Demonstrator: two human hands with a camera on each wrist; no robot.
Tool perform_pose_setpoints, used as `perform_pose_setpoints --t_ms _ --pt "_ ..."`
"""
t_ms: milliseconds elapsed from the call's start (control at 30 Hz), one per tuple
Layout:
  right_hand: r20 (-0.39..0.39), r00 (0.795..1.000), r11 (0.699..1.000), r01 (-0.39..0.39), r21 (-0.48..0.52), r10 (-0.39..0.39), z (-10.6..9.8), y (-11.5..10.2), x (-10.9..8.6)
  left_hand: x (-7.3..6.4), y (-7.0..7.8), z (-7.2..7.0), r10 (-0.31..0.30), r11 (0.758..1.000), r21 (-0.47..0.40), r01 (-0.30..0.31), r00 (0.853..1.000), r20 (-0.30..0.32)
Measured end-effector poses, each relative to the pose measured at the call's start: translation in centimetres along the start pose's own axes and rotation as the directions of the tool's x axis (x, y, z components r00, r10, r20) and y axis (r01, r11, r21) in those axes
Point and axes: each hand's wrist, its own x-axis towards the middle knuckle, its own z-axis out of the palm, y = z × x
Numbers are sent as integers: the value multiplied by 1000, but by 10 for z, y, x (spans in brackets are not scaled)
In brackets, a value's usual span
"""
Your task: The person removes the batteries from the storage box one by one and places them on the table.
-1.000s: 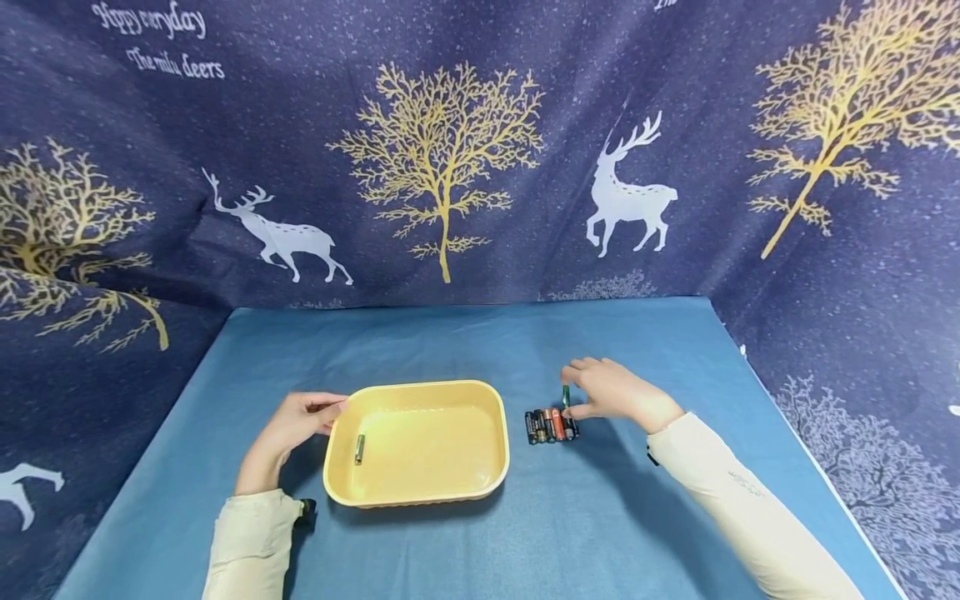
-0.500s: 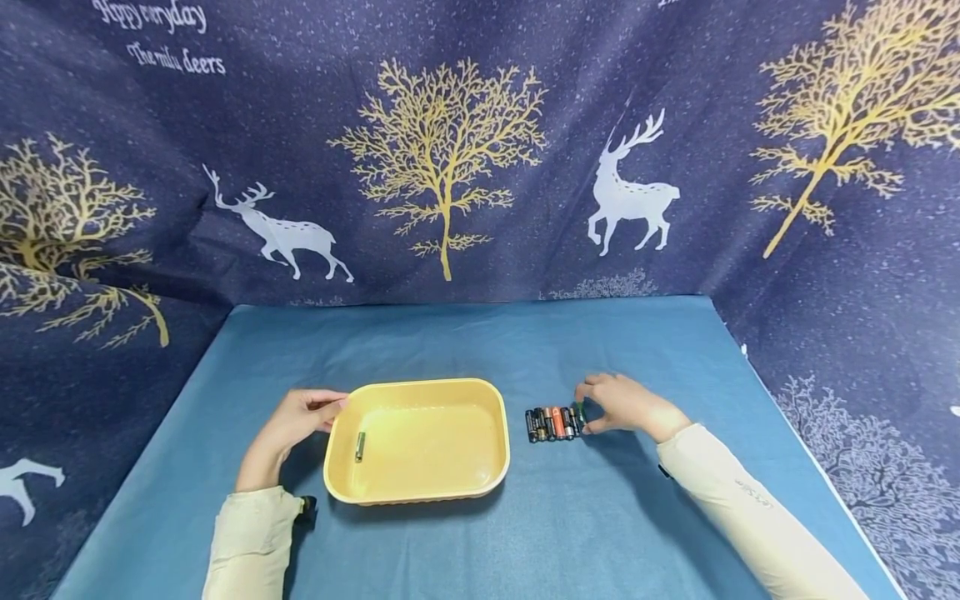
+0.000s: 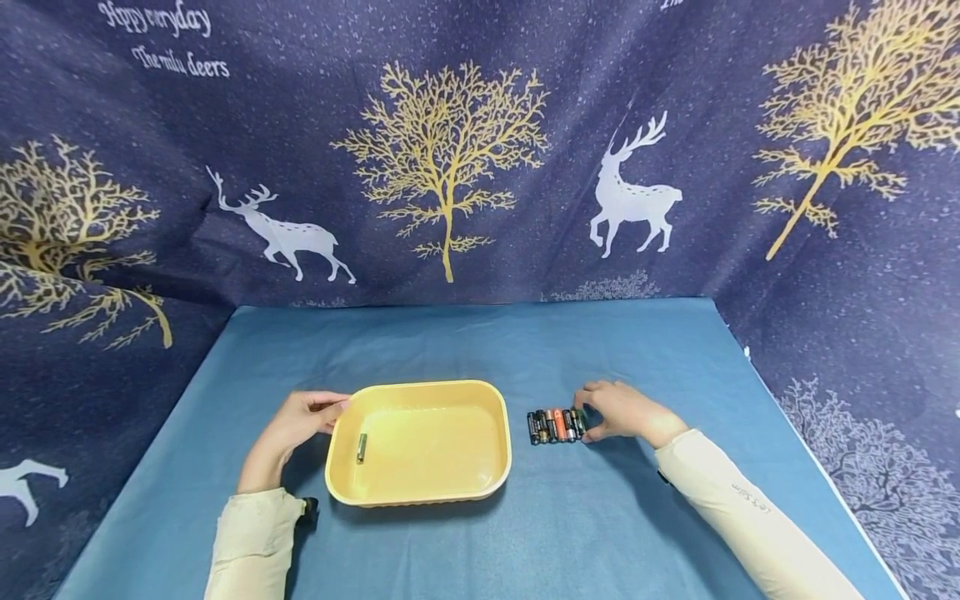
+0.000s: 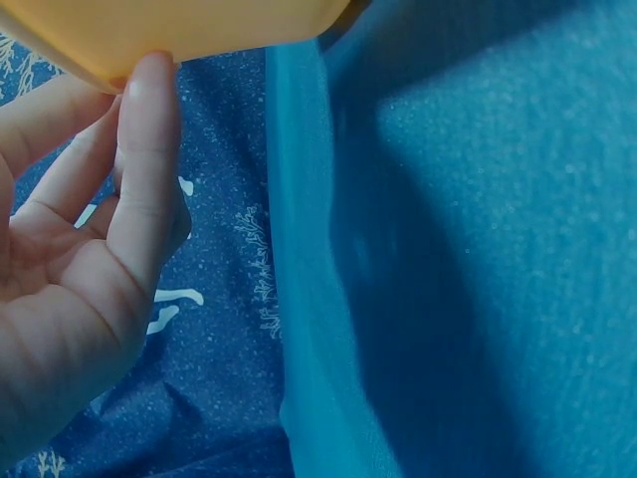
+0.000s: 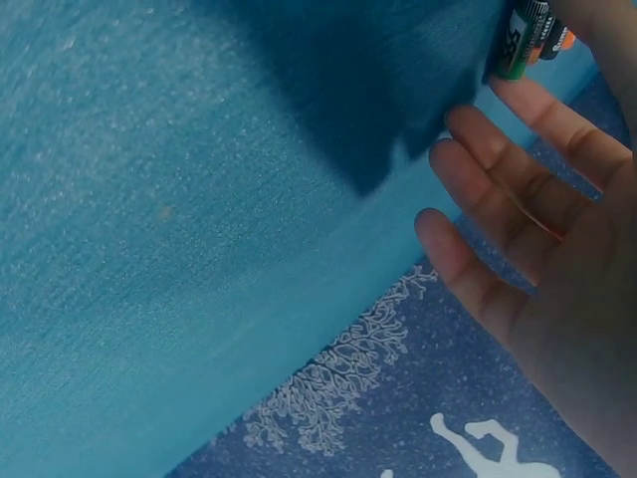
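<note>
In the head view my left hand [image 3: 296, 427] pinches the left rim of a yellow plastic tub [image 3: 420, 457]. The left wrist view shows thumb and fingertips meeting on the tub's edge [image 4: 219, 25]. One small battery [image 3: 362, 448] lies inside, near the tub's left wall. To the right, several batteries lie side by side in a row [image 3: 555, 426], mostly black, one orange. At the row's right end, my right hand [image 3: 622, 411] pinches a green battery [image 5: 518, 45] between thumb and index finger, partly hidden by the fingers. The other fingers spread loosely.
A blue cloth [image 3: 480, 342] covers the table. Behind it and at the sides hangs a dark blue curtain [image 3: 510, 183] printed with deer and trees. A strip of cloth lies between the tub and the battery row.
My right hand has moved right and down, bringing the green battery from above the row to its right end. My left hand and the tub stay where they were.
</note>
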Motion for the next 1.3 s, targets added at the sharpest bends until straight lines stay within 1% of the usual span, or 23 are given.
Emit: perform_pose_setpoints --t_ms 167,367,500,633,767,833,1033,1300 --pt "-2 1000 1000 16 1 -16 1 0 -1 -1 -1 1 -8 1000 2 8 1000 -1" --pt "15 1000 1000 -10 9 10 1 0 -2 -1 -2 1 -16 1000 14 16 1000 -8" --pt "15 1000 1000 -17 15 17 -3 -3 -2 -1 -4 1 -25 999 24 25 1000 -4" --pt "-2 1000 1000 -9 12 9 -11 -7 0 0 -5 -1 -22 999 29 22 1000 5" --pt "-19 1000 1000 2 7 -2 -22 -14 7 0 -5 -2 -14 1000 22 14 1000 12" --pt "-31 999 1000 13 4 -13 -27 -18 11 0 -5 -2 -6 1000 18 6 1000 16" --pt "-63 996 998 56 -1 -56 -45 -35 26 1 -3 -2 -11 1000 19 10 1000 12" --pt "-72 994 997 82 13 -81 -64 -56 42 0 1 -1 -11 1000 12 11 1000 7"
